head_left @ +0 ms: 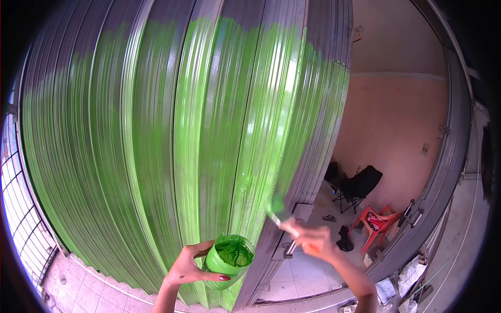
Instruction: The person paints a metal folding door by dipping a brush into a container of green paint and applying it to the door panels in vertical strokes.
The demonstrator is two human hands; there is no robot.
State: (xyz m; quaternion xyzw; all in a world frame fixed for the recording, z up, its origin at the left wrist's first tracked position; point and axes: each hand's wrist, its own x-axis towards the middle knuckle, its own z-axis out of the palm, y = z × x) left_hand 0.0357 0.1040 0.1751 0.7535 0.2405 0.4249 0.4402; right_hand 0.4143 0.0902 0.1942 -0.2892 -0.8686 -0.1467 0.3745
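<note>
Your left hand (188,266) is wrapped around a round, green-smeared plastic container (216,267), thumb across its near side and fingers curling behind. The container is slightly tilted, its open mouth toward you, and thick bright green paint (235,253) lines the inside. It sits low in your view, in front of the lower part of a tall, ribbed metal folding door (214,130).

Your right hand (313,241), blurred, is closed around the handle of a paintbrush with a pale metal band and green-loaded bristles (277,205). The brush points up and left, at the door's right-hand part; whether the bristles touch the metal you cannot tell from here. It is above and to the right of the container, apart from it.

Glossy green covers most of the door, with an uneven upper edge; grey metal shows along the top and down the right side. Beyond that side, a room with a salmon-pink wall (396,120) holds a black folding fabric chair (361,183) and, nearer you, a red plastic chair (383,224). Pale square floor tiles (308,270) lie below your right hand.
</note>
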